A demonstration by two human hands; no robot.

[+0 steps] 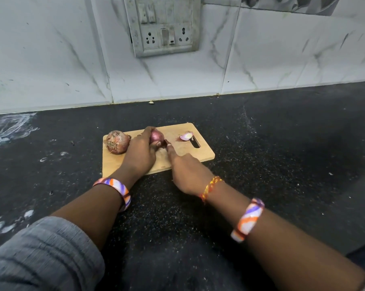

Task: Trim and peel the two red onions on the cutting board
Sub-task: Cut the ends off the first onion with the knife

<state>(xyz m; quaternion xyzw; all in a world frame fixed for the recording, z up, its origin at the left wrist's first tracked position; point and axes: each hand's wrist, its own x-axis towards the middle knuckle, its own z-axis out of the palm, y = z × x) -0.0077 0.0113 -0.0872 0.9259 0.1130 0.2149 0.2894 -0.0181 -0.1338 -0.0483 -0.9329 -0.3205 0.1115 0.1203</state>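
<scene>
A wooden cutting board lies on the dark counter. An unpeeled red onion with its root tuft sits at the board's left end. My left hand grips a second, purple onion in the middle of the board. My right hand lies just right of it, forefinger stretched toward a small dark strip at that onion's near side. The other fingers are hidden under the hand, so what it holds is unclear. A cut onion piece lies at the board's far right.
The board has a handle slot near its right edge. The black speckled counter runs back to a white tiled wall with a switch and socket panel. White smears mark the counter at far left.
</scene>
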